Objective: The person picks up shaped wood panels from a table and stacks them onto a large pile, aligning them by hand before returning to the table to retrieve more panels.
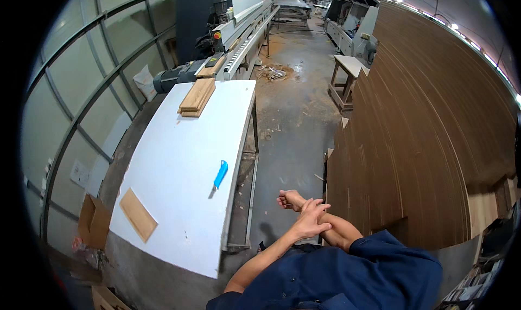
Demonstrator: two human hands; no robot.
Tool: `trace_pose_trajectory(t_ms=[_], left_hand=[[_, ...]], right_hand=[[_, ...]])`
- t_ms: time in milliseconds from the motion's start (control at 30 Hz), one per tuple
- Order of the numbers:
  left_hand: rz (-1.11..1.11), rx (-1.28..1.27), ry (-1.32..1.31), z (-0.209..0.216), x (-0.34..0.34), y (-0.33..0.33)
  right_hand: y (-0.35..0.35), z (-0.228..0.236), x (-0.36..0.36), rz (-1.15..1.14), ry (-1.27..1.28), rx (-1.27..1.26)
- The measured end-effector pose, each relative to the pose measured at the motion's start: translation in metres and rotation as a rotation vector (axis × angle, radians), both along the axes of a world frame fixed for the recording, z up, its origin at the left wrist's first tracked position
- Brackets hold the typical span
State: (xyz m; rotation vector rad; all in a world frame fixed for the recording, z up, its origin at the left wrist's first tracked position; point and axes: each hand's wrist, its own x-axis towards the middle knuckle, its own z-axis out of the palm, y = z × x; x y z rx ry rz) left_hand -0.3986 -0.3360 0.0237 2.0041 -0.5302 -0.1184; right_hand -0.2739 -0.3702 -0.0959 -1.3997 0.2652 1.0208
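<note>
My left hand (pixel 311 219) lies across my right wrist, its fingers stretched out and holding no object. Beyond it my right hand (pixel 292 200) has loosely bent, parted fingers and nothing visible in it. Both hands are in front of my body, to the right of a white-topped table (pixel 173 163). Nearest to them on that table is a blue-handled utility knife (pixel 220 174), its blade toward me. A single wooden board (pixel 138 214) lies at the table's near left. Several similar boards (pixel 197 96) are stacked at the far end.
A long machine (pixel 244 44) with a motor (pixel 176 75) stands past the table. To my right rises a tall stack of brown panels (pixel 412 120). A small wooden stand (pixel 347 71) and floor scraps (pixel 274 73) are farther ahead. A cardboard box (pixel 93 222) sits left of the table.
</note>
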Motion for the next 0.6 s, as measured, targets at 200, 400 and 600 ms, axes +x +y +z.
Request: trace_pose_trajectory(t_ms=[200, 400, 600], left_hand=[[-0.075, 0.039, -0.043, 0.000, 0.062, 0.038], [0.028, 0.091, 0.057, -0.018, 0.142, 0.075], [0.223, 0.237, -0.151, -0.045, 0.270, 0.146]], right_hand=[[0.046, 0.007, 0.055, 0.044, -0.032, -0.004], [0.088, -0.015, 0.135, 0.140, -0.073, -0.025], [0.140, -0.048, 0.253, 0.320, -0.155, -0.038]])
